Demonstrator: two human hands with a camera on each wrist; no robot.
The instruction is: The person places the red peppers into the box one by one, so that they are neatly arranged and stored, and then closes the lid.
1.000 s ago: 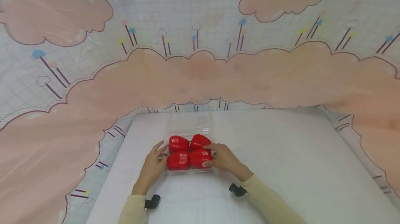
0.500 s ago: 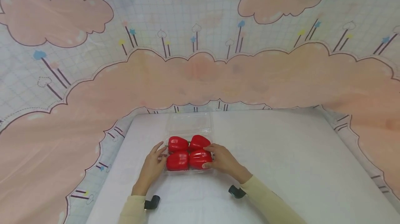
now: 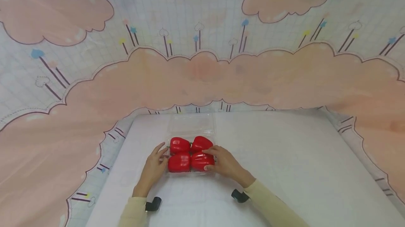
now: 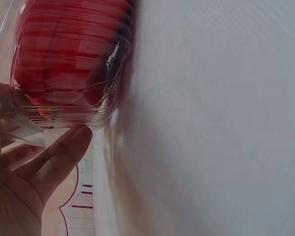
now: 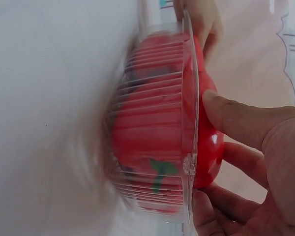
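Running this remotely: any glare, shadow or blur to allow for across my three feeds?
Head: bright glints on the red peppers; the clear lid nearly fades into the white table. Left wrist: dim, with reflections along the ribbed wall of the clear tray and a soft shadow on the table. Right wrist: somewhat soft, shadow beside the tray.

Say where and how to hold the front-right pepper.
Pinch the front-right pepper by its rounded top, probably from above and right: it bulges over the rim of the clear container, whose wall covers its lower part, and the front-left pepper crowds its left.
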